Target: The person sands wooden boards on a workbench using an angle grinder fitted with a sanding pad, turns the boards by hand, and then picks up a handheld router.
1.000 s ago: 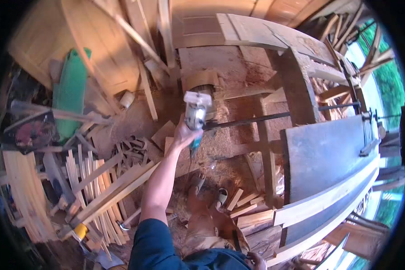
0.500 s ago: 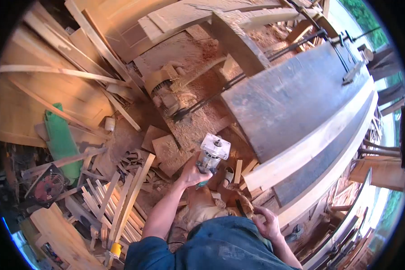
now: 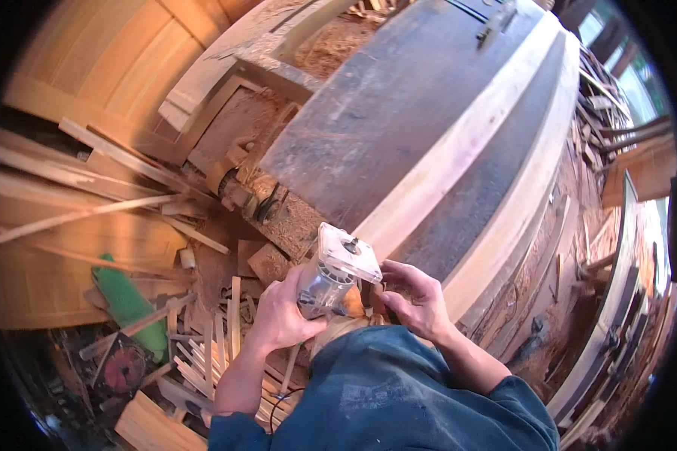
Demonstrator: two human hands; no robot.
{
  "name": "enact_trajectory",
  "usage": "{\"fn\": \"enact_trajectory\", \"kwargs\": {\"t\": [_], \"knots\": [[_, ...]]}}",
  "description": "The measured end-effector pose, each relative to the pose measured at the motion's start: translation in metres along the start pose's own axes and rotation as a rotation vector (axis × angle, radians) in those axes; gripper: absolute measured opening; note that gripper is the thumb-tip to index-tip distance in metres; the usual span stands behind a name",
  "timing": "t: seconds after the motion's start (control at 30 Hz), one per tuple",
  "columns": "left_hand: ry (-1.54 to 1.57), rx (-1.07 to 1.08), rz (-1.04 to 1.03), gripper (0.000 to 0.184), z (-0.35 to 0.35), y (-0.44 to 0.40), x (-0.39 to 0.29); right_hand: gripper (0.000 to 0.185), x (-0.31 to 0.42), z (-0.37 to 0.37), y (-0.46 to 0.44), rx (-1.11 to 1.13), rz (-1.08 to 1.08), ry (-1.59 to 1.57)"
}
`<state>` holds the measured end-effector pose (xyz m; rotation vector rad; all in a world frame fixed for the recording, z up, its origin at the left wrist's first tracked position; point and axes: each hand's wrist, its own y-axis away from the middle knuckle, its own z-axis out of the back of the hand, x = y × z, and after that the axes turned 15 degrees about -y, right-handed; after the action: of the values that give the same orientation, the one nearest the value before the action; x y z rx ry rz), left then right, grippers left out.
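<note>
A handheld router (image 3: 325,283) with a clear square base plate is held in front of my body, the plate and its metal bit facing up. My left hand (image 3: 282,310) is wrapped round the router's metal body. Beside the plate's right edge is my right hand (image 3: 417,297), its thumb and fingers bent close together; whatever they hold, if anything, is too small to make out. Just beyond the router, a long pale board (image 3: 459,154) lies on the dark worktop (image 3: 353,113).
A second long board (image 3: 515,195) runs along the worktop's near side. A dusty motor (image 3: 229,184) sits beyond the router. Wood strips (image 3: 203,368), a green object (image 3: 132,304) and a fan-like round item (image 3: 122,368) are at the left. Wooden panels (image 3: 120,60) stand at the back.
My left hand has brought the router nearer my body, tilting it. My right hand has risen from my side to the plate's edge. The view has turned toward the worktop.
</note>
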<state>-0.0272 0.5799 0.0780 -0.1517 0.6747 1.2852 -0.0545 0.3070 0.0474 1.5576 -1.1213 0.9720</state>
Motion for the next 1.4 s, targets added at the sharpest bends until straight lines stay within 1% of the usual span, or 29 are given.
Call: {"fn": "enact_trajectory", "kwargs": {"t": [0.1,0.13,0.23,0.3,0.37,0.4,0.47,0.57,0.6,0.63,0.7,0.73,0.77,0.83,0.9,0.97,1.0,1.03,1.1,1.13,1.17,1.23,1.3,1.33,1.37,1.4], "knots": [[-0.034,0.054,-0.064,0.083,0.001,-0.011,-0.025,0.047,0.013,0.002,0.011,-0.056,0.162,0.080],[-0.057,0.069,-0.089,0.083,0.000,-0.016,-0.029,0.045,0.010,0.005,0.014,-0.101,0.169,0.048],[-0.096,0.108,-0.174,0.081,-0.008,-0.036,-0.039,0.043,0.008,0.013,0.022,-0.227,0.126,0.003],[-0.104,0.123,-0.226,0.082,-0.014,-0.048,-0.041,0.041,0.005,0.016,0.026,-0.286,0.141,0.009],[-0.107,0.191,-0.231,0.080,-0.015,-0.057,-0.041,0.041,-0.005,0.014,0.028,-0.350,0.134,-0.004],[-0.109,0.224,-0.232,0.080,-0.015,-0.061,-0.041,0.041,-0.002,0.012,0.030,-0.381,0.077,-0.033],[-0.100,0.289,-0.216,0.078,-0.014,-0.068,-0.041,0.042,-0.004,0.006,0.032,-0.434,0.093,-0.030],[-0.025,0.393,-0.213,0.079,-0.013,-0.077,-0.034,0.042,-0.004,-0.006,0.034,-0.510,0.103,-0.052],[0.027,0.398,-0.267,0.079,-0.016,-0.081,-0.029,0.043,-0.001,-0.010,0.036,-0.533,0.087,-0.069],[0.107,0.447,-0.271,0.081,-0.021,-0.085,-0.021,0.043,-0.001,-0.014,0.041,-0.561,0.066,-0.088],[0.265,0.569,-0.296,0.085,-0.033,-0.096,-0.011,0.052,-0.032,-0.020,0.051,-0.592,0.110,-0.129],[0.319,0.654,-0.281,0.087,-0.033,-0.102,-0.014,0.053,-0.034,-0.024,0.057,-0.591,0.084,-0.048],[0.390,0.699,-0.293,0.085,-0.035,-0.107,-0.020,0.055,-0.036,-0.028,0.064,-0.590,0.054,0.026],[0.532,0.783,-0.288,0.082,-0.040,-0.117,-0.033,0.059,-0.046,-0.035,0.077,-0.519,-0.076,0.038],[0.514,0.809,-0.313,0.075,-0.046,-0.129,-0.051,0.058,-0.051,-0.042,0.089,-0.487,-0.135,0.157],[0.485,0.851,-0.327,0.071,-0.050,-0.138,-0.085,0.057,-0.058,-0.047,0.105,-0.554,-0.131,0.190],[0.456,0.885,-0.290,0.064,-0.067,-0.148,-0.081,0.056,-0.062,-0.049,0.114,-0.590,-0.130,0.206],[0.465,0.822,-0.326,0.056,-0.080,-0.154,-0.088,0.055,-0.067,-0.051,0.123,-0.677,-0.099,0.198],[0.454,0.813,-0.336,0.047,-0.099,-0.170,-0.112,0.053,-0.074,-0.050,0.145,-0.835,-0.028,0.193],[0.510,0.784,-0.313,0.040,-0.114,-0.180,-0.120,0.050,-0.074,-0.049,0.156,-0.916,-0.056,0.132],[0.454,0.736,-0.361,0.039,-0.127,-0.192,-0.125,0.046,-0.082,-0.049,0.167,-1.048,-0.015,0.139],[0.472,0.613,-0.420,0.036,-0.149,-0.211,-0.142,0.044,-0.099,-0.044,0.191,-1.234,-0.035,0.077],[0.365,0.549,-0.314,0.032,-0.163,-0.225,-0.156,0.041,-0.127,-0.035,0.218,-1.421,-0.022,0.140],[0.225,0.495,-0.233,0.031,-0.182,-0.243,-0.153,0.037,-0.146,-0.031,0.232,-1.525,-0.027,0.138],[0.278,0.509,-0.199,0.030,-0.195,-0.256,-0.151,0.035,-0.162,-0.028,0.245,-1.600,-0.075,0.165],[0.240,0.475,-0.195,0.029,-0.204,-0.265,-0.155,0.033,-0.177,-0.023,0.259,-1.671,-0.124,0.192]]}}
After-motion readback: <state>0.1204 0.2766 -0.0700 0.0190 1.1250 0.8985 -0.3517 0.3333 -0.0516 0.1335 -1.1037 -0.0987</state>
